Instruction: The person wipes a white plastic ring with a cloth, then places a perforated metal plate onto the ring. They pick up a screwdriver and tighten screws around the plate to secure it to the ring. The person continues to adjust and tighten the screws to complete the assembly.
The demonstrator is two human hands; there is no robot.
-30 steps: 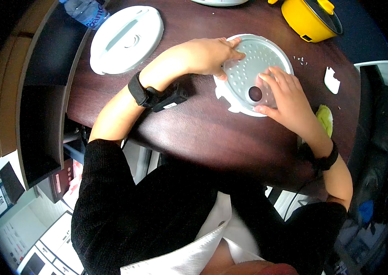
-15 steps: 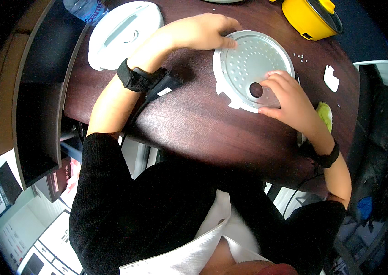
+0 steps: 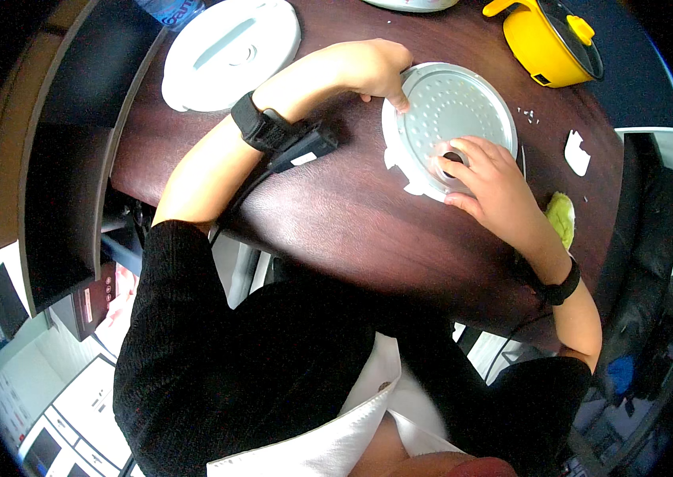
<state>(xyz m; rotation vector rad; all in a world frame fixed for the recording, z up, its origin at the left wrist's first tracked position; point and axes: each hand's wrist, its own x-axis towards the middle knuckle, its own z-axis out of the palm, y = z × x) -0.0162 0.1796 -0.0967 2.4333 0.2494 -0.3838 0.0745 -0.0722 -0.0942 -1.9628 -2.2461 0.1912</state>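
Dark brown table (image 3: 336, 230), seen from above. A round metal inner lid plate (image 3: 452, 111), dimpled and rimmed in white, lies flat on the table, far and to the right of centre.

Left hand (image 3: 372, 70): at the plate's left edge, fingers curled, fingertips (image 3: 402, 102) pressing down on the rim. Not clamped around it; it only touches from above and from the side. Black strap on the left wrist (image 3: 261, 123), with a small black device (image 3: 305, 145) just near of it on the table, cable trailing off toward the near edge.

Right hand (image 3: 495, 187): on the near-right part of the plate, fingers spread, tips resting around the dark central opening (image 3: 452, 157) of the plate. Palm sits over the plate's near rim. Whether a finger goes into the opening, I cannot tell. Black band on the right wrist (image 3: 559, 288).

The two hands are apart, one at each side of the same plate, both in contact with it.

Surroundings: large white oval appliance lid (image 3: 229, 52) lies far left, well apart from the plate. Yellow pot with a dark lid (image 3: 547, 40) stands far right. Small white scrap (image 3: 576, 151) lies right of the plate, with a few crumbs (image 3: 529, 115) between them. Yellow-green cloth (image 3: 563, 219) sits just right of the right forearm.
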